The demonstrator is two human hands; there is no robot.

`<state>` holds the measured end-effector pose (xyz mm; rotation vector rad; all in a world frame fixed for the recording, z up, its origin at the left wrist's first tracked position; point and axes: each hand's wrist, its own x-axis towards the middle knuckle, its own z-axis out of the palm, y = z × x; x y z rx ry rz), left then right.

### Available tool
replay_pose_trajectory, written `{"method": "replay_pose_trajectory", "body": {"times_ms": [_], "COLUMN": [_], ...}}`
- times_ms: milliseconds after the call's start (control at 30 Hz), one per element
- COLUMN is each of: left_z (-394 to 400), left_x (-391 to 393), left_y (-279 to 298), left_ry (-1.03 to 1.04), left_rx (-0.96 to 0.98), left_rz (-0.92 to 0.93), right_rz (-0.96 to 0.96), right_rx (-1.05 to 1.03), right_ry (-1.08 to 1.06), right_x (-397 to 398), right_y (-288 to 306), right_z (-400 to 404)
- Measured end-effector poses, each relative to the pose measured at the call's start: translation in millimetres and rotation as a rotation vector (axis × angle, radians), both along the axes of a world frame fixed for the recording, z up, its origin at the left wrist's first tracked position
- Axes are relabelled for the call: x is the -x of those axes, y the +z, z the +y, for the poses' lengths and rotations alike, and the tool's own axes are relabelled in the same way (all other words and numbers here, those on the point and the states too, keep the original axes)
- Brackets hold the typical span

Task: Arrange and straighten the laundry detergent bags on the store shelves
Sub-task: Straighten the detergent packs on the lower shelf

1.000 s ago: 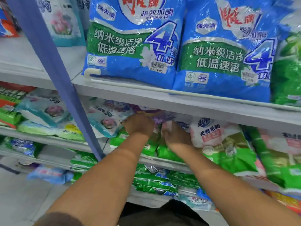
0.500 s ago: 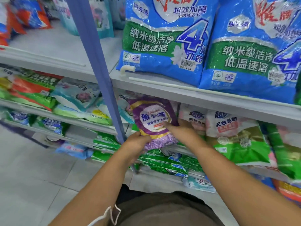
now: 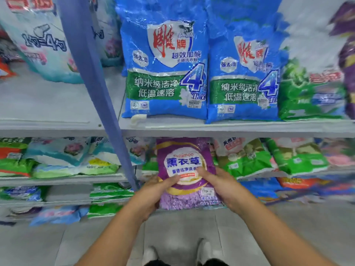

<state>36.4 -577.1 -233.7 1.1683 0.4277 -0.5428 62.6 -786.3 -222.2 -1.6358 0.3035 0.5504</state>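
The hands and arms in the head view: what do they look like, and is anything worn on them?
Both forearms are bare as far as the picture shows them; no sleeve reaches into view. The left hand and the right hand have no gloves. I see no ring, watch or bracelet, though the picture is slightly blurred.

Bright, even, cool light fills the view, with only soft shadow under the top shelf (image 3: 230,129). White glare streaks the crinkled film of the blue bags (image 3: 165,73) standing on that shelf. The purple bag (image 3: 184,164) below it is fairly sharp, while packs far left and right of it smear with motion blur. The shelf edges bow from wide-angle distortion.
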Motion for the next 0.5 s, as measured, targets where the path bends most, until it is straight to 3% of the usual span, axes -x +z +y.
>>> {"method": "replay_pose_trajectory", "body": {"times_ms": [100,300,500], "left_z": [-27,-115,-233], "left_x": [2,33,77], "left_y": [15,52,91], "left_ry": [-0.08,-0.235,-0.247], "left_rx": [0.002,-0.176,-0.253], "left_rz": [-0.04,-0.283,-0.39], "right_rz": [-0.052,-0.261,-0.303], "right_rx": [0.033,0.278,0.22], "right_ry": [-0.099,-0.287,-0.345], "right_x": [23,77,127], "right_y": [15,43,76], "right_z": [-33,-112,-226]}}
